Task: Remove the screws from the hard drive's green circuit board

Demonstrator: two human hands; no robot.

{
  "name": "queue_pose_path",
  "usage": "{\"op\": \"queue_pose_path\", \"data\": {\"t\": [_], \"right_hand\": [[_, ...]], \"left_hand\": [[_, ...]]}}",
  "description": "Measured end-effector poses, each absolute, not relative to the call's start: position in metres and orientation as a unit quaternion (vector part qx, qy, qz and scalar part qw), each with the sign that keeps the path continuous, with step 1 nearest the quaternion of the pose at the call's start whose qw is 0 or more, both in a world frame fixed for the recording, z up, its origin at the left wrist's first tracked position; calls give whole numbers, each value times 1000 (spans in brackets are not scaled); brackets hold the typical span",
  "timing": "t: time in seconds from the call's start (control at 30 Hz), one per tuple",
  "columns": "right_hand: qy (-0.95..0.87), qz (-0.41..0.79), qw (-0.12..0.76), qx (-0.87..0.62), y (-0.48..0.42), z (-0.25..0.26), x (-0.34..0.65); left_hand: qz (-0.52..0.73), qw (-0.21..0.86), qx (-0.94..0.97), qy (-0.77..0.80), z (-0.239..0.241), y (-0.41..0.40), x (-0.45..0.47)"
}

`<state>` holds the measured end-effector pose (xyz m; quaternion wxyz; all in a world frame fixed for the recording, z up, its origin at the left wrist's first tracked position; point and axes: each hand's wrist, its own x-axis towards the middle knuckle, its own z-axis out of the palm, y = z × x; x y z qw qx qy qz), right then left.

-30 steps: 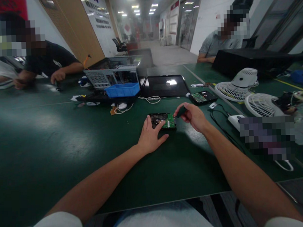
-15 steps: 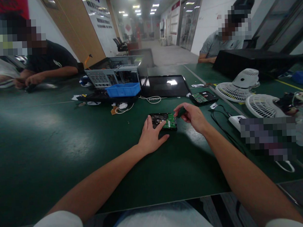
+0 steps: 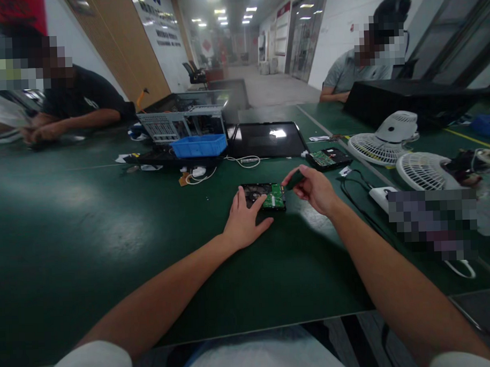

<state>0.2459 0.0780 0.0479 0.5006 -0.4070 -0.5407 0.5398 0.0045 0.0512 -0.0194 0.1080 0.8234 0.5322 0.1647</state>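
Observation:
A hard drive point(image 3: 275, 197) lies with its green circuit board facing up on the green table point(image 3: 184, 271). My left hand point(image 3: 246, 221) rests over its left and front side, fingers spread, pressing it from above. By the drive's right end, my right hand point(image 3: 313, 191) is closed around a dark-handled tool that looks like a screwdriver point(image 3: 294, 180). Its tip points at the right edge of the board; whether it touches there is too small to tell.
Behind the drive are a blue bin point(image 3: 199, 146), an open computer case point(image 3: 166, 126), a flat black panel point(image 3: 267, 140) and another hard drive point(image 3: 328, 158). White fans point(image 3: 374, 148) and a power strip point(image 3: 382, 196) stand right. Two co-workers sit across the table.
Both my hands and the hard drive stay nearly in place. The tool in my right hand has tilted slightly.

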Motion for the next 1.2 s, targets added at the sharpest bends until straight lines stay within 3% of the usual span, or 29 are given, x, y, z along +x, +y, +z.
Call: {"op": "queue_pose_path", "data": {"t": [0.27, 0.47, 0.83, 1.2], "right_hand": [[-531, 545, 507, -405, 78, 47, 247], [-535, 538, 505, -411, 76, 49, 244], [-536, 532, 508, -414, 77, 46, 245], [-534, 533, 509, -415, 78, 45, 246]], "left_hand": [[199, 116, 795, 561, -10, 61, -2], [256, 57, 792, 552, 16, 112, -56], [98, 92, 806, 576, 28, 151, -142], [67, 106, 809, 574, 18, 157, -149]]}}
